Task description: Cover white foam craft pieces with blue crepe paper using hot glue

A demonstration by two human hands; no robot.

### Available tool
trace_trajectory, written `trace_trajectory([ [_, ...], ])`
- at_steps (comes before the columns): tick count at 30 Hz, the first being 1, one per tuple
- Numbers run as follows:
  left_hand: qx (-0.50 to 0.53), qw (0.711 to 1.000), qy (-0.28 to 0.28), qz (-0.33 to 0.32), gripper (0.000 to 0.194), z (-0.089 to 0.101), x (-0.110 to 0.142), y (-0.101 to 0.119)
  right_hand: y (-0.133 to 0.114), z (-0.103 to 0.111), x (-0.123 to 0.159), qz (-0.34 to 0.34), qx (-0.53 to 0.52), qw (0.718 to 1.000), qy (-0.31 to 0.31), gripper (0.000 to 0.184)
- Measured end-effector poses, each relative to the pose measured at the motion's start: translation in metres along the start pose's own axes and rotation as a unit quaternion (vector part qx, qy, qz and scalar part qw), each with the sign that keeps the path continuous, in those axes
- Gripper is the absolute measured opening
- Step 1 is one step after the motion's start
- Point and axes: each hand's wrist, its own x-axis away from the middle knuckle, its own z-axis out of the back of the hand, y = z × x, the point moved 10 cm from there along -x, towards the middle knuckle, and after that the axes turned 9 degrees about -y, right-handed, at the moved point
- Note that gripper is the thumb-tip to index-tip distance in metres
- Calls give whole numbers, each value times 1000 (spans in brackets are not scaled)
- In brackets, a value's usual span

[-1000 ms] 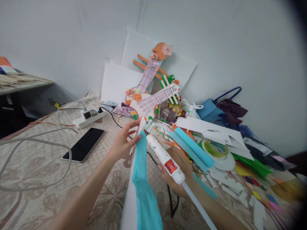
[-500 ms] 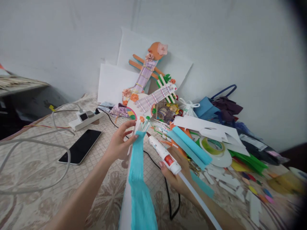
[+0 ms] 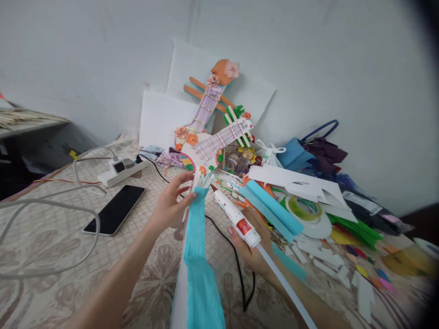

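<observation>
My left hand (image 3: 171, 205) pinches the far end of a long white strip covered with turquoise crepe paper (image 3: 199, 256), which runs from the middle of the bed cover toward me. My right hand (image 3: 254, 246) grips a white glue gun (image 3: 235, 219) with an orange trigger and a clear glue stick trailing from its back. The gun's nozzle points up and left, a short way right of the strip's far end and apart from it. Its black cord (image 3: 240, 274) loops down between my arms.
A black phone (image 3: 115, 209) and a white power strip (image 3: 121, 170) with grey cables lie at left. Paper guitar crafts (image 3: 212, 132) lean on white boards against the wall. At right: turquoise paper rolls (image 3: 274, 210), a tape roll (image 3: 307, 212), white sheets, coloured scraps, a blue bag (image 3: 298, 155).
The glue gun has drawn back to the right, away from the strip's far end. My left hand keeps its pinch on the strip. The view shifted slightly.
</observation>
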Motion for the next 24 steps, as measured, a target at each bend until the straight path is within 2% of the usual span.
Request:
trace_trajectory([
  [3, -4, 1000, -1, -1, 41, 0, 0, 2, 0, 0, 0, 1, 8, 1000, -2, 8],
  [8, -7, 1000, -2, 0, 39, 0, 0, 2, 2, -9, 1, -37, 29, 998, -45, 14],
  [16, -7, 1000, -1, 1, 40, -1, 0, 2, 1, -9, 3, -36, 12, 999, -38, 17],
  [24, 3, 1000, 5, 5, 45, 1, 0, -1, -2, 0, -3, -14, -7, 1000, -12, 11],
])
